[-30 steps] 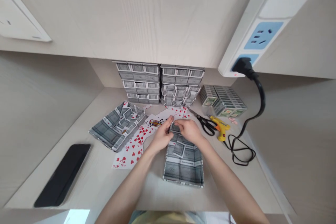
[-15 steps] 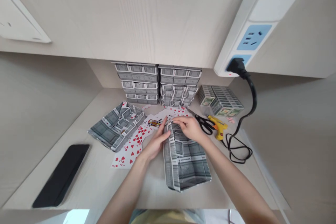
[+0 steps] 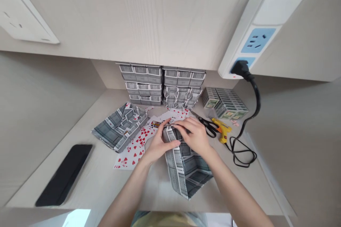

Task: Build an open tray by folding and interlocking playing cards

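Note:
Both hands are on a box made of grey-backed playing cards, which stands tilted on the desk with its open side toward the right. My left hand grips the far left corner, thumb on the near wall and fingers around the far end. At the same far edge, my right hand pinches the rim with its thumb and fingers. Loose playing cards lie face up to the left and behind. A second card box rests farther left with its open side up.
Stacked card boxes stand at the back. To the right lie black scissors, a yellow glue gun with a black cable, and packed card decks. A black phone lies left. A power strip hangs above.
The card box has tilted, its near end swinging slightly right and downward. My left thumb has slid along the wall, and my right fingers have curled closer over the far rim.

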{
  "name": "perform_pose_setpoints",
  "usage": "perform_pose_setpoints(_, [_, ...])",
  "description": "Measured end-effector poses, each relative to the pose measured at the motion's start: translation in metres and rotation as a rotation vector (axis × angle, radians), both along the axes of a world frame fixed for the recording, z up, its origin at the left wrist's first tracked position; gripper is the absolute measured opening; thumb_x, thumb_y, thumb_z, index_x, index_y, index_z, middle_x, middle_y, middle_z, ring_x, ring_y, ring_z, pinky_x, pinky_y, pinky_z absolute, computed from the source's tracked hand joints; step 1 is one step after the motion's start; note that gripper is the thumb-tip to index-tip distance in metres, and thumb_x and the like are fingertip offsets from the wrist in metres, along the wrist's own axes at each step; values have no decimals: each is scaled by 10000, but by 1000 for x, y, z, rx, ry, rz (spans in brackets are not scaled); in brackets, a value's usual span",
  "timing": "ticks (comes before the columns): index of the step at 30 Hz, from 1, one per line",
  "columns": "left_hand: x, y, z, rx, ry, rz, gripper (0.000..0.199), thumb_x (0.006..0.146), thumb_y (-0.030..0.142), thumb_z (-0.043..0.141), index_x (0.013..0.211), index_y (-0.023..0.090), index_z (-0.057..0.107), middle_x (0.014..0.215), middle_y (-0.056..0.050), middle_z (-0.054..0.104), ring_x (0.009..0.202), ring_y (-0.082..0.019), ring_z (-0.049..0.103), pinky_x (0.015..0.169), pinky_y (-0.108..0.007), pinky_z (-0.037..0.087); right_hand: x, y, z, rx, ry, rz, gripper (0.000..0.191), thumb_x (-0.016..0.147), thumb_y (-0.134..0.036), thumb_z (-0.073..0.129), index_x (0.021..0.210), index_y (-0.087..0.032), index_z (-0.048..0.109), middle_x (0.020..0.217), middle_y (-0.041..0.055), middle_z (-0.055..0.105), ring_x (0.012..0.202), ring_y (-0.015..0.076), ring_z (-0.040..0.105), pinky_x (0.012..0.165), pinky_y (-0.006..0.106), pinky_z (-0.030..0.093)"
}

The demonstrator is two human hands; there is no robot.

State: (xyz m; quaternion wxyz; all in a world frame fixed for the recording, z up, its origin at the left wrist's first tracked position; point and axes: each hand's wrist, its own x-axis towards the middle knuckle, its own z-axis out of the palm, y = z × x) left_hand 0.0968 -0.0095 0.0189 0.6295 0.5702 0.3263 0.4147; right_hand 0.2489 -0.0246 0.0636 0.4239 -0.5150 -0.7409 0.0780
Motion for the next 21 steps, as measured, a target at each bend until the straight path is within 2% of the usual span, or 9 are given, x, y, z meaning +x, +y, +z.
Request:
perform_pose_setpoints(3, [3, -6, 9, 144, 60, 153, 761, 600, 266, 696, 1256, 246, 310, 1290, -70, 398, 1177, -219, 393, 987, -355, 323, -4, -16, 14, -90, 178, -85, 179, 827, -301, 455, 860, -201, 600, 783, 30, 634, 734, 148, 579, 719, 270, 449])
perform_pose_setpoints(6, [7, -13, 23, 287, 167, 306, 762, 592, 263, 698, 1250, 242, 313, 1296, -81, 381, 1188, -236, 378, 986, -369, 322, -8, -33, 23, -231, 250, 11, 170, 814, -326, 472, 854, -205, 584, 839, 31, 648, 753, 151, 603, 697, 255, 472])
perform_pose_setpoints(9, [13, -19, 34, 432, 259, 401, 735, 606, 232, 683, 1244, 239, 319, 1309, -90, 352, 1206, -252, 347, 996, -404, 300, -16, -45, 21, -273, 279, 24, 224, 753, -329, 558, 933, -197, 560, 846, 37, 646, 704, 153, 607, 661, 257, 485])
perform_pose_setpoints(12, [19, -26, 39, 556, 341, 470, 664, 662, 186, 627, 1243, 248, 310, 1333, -93, 303, 1234, -251, 299, 1004, -439, 281, -25, -50, 15, -289, 334, -38, 156, 768, -284, 529, 889, -190, 559, 787, 36, 642, 668, 150, 597, 627, 253, 484])
perform_pose_setpoints(16, [28, -37, 40, 580, 403, 500, 638, 723, 154, 548, 1277, 261, 251, 1373, -100, 197, 1266, -242, 238, 1006, -443, 286, -31, -49, 8, -275, 497, -81, 184, 768, -236, 513, 939, -193, 566, 878, 49, 659, 724, 156, 610, 632, 248, 494])
perform_pose_setpoints(21, [29, -47, 38, 634, 328, 418, 710, 665, 132, 580, 1257, 251, 206, 1395, -117, 106, 1292, -273, 162, 1005, -483, 271, -25, -47, 7, -298, 573, -112, 259, 695, -209, 596, 952, -194, 567, 918, 50, 657, 798, 177, 609, 671, 271, 497])
